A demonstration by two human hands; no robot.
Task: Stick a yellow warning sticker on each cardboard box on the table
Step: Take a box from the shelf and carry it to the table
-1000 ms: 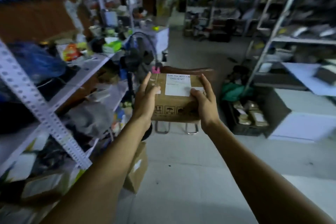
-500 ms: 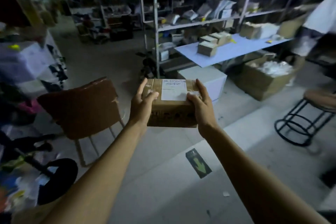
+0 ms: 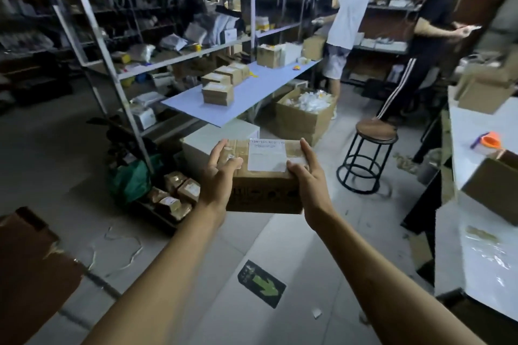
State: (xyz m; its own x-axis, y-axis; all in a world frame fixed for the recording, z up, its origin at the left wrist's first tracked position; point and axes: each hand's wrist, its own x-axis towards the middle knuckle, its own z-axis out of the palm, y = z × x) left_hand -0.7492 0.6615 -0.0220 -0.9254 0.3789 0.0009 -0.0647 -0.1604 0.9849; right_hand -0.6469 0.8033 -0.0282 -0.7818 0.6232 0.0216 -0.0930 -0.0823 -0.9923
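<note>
Cardboard box (image 3: 263, 176) carried mid-air between left hand (image 3: 217, 176) and right hand (image 3: 308, 176), side grip, thumbs on top. Risk: slip, drop before reaching blue table (image 3: 246, 98); stool (image 3: 370, 154) near path.

**Readable marks: one label line, one floor arrow**

The white label (image 3: 267, 154) on top of the cardboard box (image 3: 263, 193) carries a printed top line starting "15H-16"; the rest blurs. Dark symbols on the box's near side cannot be read. Below the box, a floor sticker (image 3: 261, 283) shows a green arrow.
</note>
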